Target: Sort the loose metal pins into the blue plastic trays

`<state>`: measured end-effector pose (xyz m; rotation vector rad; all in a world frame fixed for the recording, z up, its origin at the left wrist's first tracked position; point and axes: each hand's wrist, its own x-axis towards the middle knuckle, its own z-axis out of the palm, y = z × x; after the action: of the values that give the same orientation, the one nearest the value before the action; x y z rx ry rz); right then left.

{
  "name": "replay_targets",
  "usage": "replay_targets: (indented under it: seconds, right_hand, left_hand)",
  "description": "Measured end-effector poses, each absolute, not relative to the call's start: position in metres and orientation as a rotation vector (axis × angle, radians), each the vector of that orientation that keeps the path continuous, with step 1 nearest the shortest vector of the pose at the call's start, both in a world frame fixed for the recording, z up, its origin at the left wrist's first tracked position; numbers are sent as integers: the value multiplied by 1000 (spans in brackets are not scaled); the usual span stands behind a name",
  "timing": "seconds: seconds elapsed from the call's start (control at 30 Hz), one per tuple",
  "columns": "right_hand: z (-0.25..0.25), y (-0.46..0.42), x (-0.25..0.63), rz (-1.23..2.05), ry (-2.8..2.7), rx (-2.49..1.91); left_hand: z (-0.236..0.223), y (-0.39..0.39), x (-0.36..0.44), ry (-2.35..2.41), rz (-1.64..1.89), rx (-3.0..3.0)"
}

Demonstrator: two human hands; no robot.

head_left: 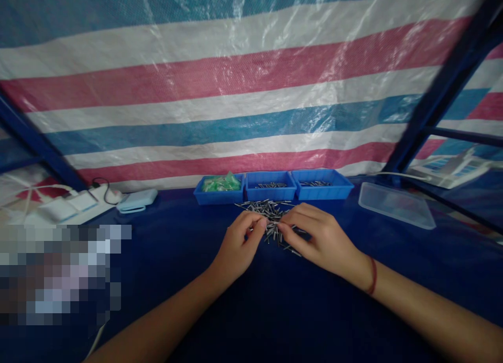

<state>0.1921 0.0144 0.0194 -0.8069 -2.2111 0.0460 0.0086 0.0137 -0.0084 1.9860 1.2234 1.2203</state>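
From where I stand, the left hand and right hand come close together, fingertips pinched at a heap of pins on the blue table; whatever they pinch is too small to make out. A red band circles the right wrist. Behind the heap stand three bins, the left with green packets, the others with pins. A clear lid lies rightward

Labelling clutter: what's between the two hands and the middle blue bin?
From left hand and right hand to the middle blue bin, the head view shows part of a loose pile of thin metal pieces.
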Motion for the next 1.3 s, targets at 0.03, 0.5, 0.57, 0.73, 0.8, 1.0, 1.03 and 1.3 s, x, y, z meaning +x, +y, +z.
replay_targets:
  seconds: [0.03, 0.5, 0.57, 0.73, 0.8, 1.0, 1.03, 1.3]
  right_hand:
    - [22, 18, 196, 0, -2190, -824]
    - [10, 95, 275, -430, -1845, -1642]
    - [11, 86, 261, -381, -1904, -1554]
    - [13, 61, 229, -191, -2054, -1373]
    - [12, 52, 221, -91, -2102, -1320]
    - [9, 37, 204, 123, -2228, -1208]
    - [8, 36, 203, 147, -2249, -1193]
    - [2, 34, 198, 210, -2330, -1162]
  left_hand:
    - [-8, 13, 8, 1229, 1225, 1974]
    - [-10, 16, 3, 1381, 769, 2484]
    - [-11, 17, 2, 1463, 670, 2548]
    - [-12, 18, 3, 1549, 599, 2593]
    - [-12, 17, 3, 1569, 589, 2597]
    - [-11, 18, 4, 1627, 557, 2631]
    - [-12, 18, 4, 1633, 553, 2637]
    - [-13, 19, 4, 1611, 550, 2658]
